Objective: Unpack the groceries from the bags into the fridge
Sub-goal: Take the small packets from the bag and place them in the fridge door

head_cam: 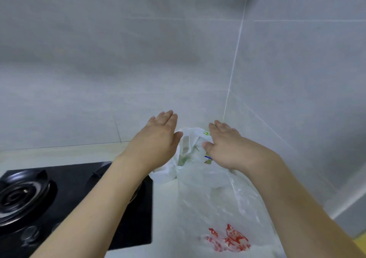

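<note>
Left hand and right hand: fingers straight, gripping nothing, above thin white plastic grocery bags. Bags lie on pale countertop in tiled corner, just right of black gas hob. Right thumb appears to touch bag.

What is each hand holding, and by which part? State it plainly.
Nothing is held. The left hand and right hand are open, fingers straight, over the plastic bag.

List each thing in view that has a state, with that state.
left hand: open, fingers straight, above the bags
right hand: open, fingers straight, over the white bag
white bag: mouth open, on the counter
clear bag with red print: lying on the counter
gas burner: no flame showing
</note>
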Tool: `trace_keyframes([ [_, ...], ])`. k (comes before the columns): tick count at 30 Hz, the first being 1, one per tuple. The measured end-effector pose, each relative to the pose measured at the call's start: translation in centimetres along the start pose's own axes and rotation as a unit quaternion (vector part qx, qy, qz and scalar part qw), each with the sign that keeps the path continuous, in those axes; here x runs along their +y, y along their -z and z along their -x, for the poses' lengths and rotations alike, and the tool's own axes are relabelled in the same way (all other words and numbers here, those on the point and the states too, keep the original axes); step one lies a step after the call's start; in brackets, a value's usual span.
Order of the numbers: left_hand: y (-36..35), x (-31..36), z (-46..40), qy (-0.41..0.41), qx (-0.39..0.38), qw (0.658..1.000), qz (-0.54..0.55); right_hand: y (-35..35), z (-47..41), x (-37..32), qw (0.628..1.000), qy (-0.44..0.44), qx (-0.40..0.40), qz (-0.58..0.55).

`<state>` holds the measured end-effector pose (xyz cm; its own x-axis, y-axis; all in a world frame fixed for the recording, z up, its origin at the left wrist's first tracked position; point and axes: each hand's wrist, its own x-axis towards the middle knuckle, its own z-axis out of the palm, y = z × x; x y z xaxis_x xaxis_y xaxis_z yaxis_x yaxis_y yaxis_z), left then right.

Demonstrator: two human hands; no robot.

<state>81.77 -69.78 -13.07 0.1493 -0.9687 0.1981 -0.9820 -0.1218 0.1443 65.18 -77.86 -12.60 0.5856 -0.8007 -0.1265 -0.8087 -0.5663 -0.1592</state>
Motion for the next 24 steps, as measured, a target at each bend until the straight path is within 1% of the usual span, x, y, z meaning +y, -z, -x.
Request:
trace_keyframes([
  [4, -0.7, -1.5, -2.1, -0.002, -0.008, 1.0, 0.005, -0.4, -2.6, 0.1, 1.0, -0.003, -0.017, -0.005],
  [15, -2.6, -5.4, -9.1, -0.05, -0.031, 0.998, 0.024, -1.2, -10.0, 0.4, 0.999, -0.028, -0.03, -0.026],
  [24, -5.7, -6.2, -14.7, -0.046, -0.051, 0.996, 0.053, -1.8, -15.9, 3.2, 0.997, -0.016, -0.064, -0.038],
])
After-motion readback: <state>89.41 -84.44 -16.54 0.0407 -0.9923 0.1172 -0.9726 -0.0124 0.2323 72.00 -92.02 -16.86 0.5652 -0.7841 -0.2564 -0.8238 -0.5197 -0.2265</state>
